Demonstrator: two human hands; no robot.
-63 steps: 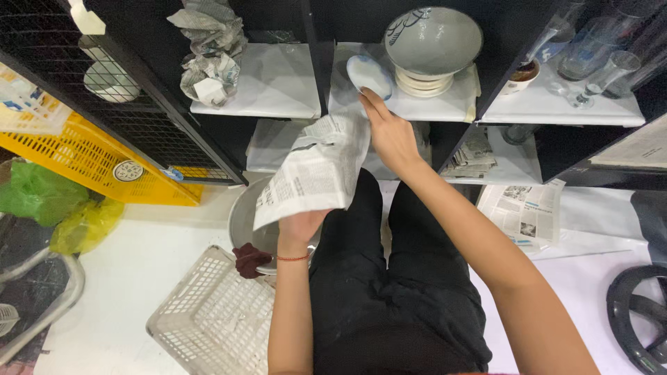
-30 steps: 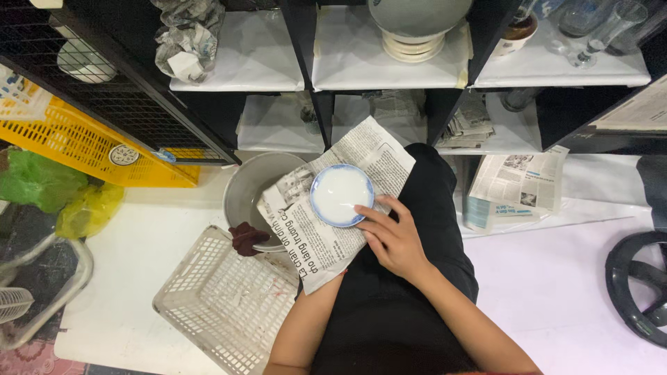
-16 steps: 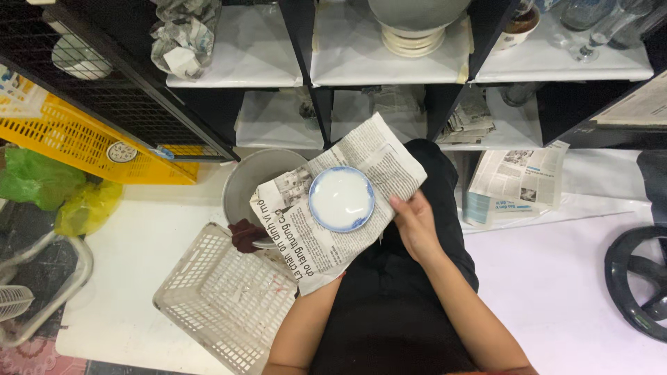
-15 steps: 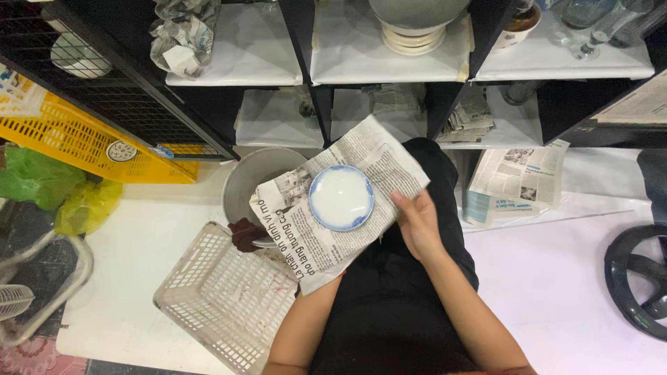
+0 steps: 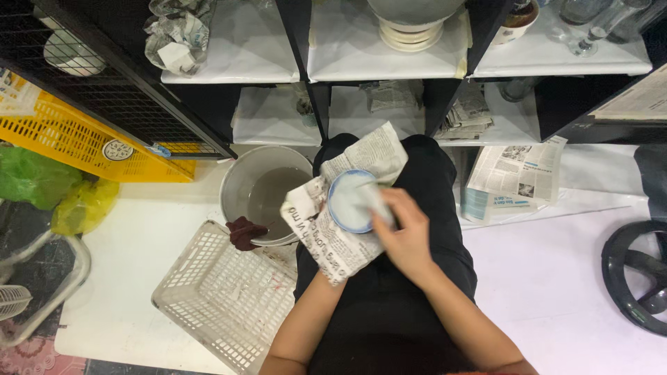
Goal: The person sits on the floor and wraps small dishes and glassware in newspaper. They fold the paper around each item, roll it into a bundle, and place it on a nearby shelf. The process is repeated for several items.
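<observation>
A small white saucer with a blue rim (image 5: 347, 201) lies on a sheet of newspaper (image 5: 333, 236) over my lap. My right hand (image 5: 403, 239) folds the paper's right edge over the saucer, fingers pressing it onto the rim. My left hand is hidden under the newspaper, holding it and the saucer from below; only the forearm (image 5: 306, 312) shows.
A grey bucket of murky water (image 5: 260, 194) with a dark red rag (image 5: 243, 232) on its rim stands left of my knees. A white plastic basket (image 5: 222, 298) lies at lower left. Black shelves hold a stacked bowl (image 5: 413, 17), crumpled newspaper (image 5: 177, 31) and glasses (image 5: 590, 21). Loose newspaper (image 5: 517, 173) at right.
The saucer came off the shelf onto the newspaper on my lap. My right hand then took the paper's right edge and folded it over the saucer; the bundle shifted right, uncovering the bucket.
</observation>
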